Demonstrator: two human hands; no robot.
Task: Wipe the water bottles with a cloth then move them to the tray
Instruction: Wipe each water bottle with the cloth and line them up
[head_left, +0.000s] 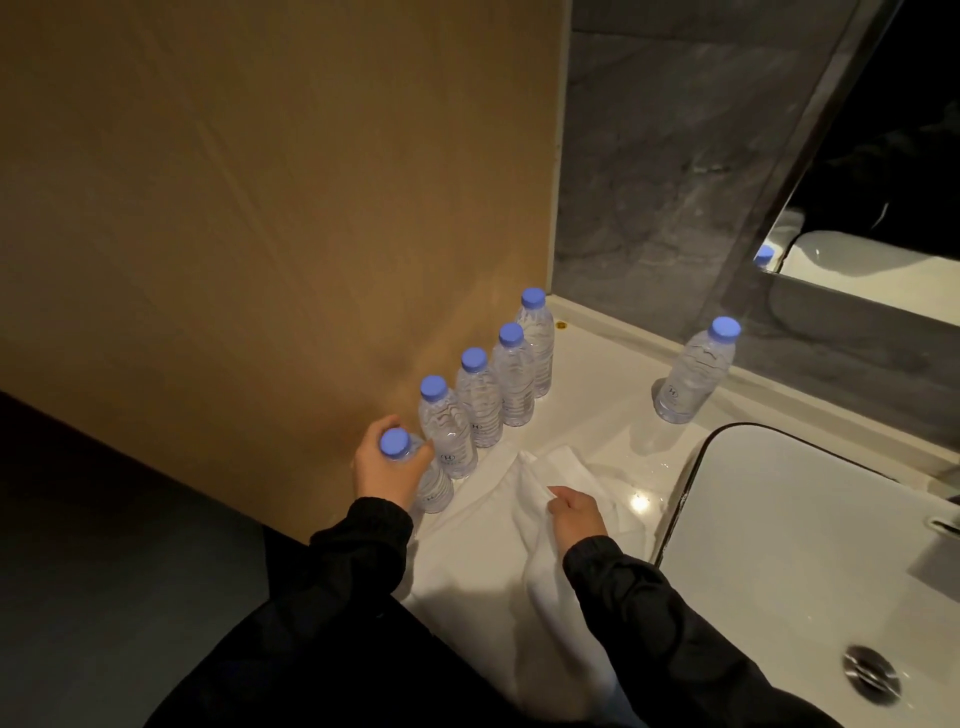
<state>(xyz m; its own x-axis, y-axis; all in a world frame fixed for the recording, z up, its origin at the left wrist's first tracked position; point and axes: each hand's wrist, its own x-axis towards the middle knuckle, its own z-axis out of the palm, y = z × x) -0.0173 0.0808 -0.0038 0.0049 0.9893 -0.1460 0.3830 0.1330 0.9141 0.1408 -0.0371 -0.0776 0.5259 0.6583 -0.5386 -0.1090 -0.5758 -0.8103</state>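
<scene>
Several clear water bottles with blue caps stand in a row along the wooden wall on the white counter (582, 415). My left hand (387, 465) is closed around the neck of the nearest bottle (434, 486), which still stands on the counter. The second bottle in the row (449, 436) is right behind it. One more bottle (693, 371) stands alone by the mirror. A white cloth (550, 525) lies crumpled on the counter, and my right hand (576, 514) pinches it. No tray is in view.
A white sink basin (810, 551) with a metal drain (871, 674) sits at the right. A mirror (883, 156) and grey stone wall (660, 171) rise behind the counter. The wooden panel (270, 197) borders the left. Water drops glisten near the basin's edge.
</scene>
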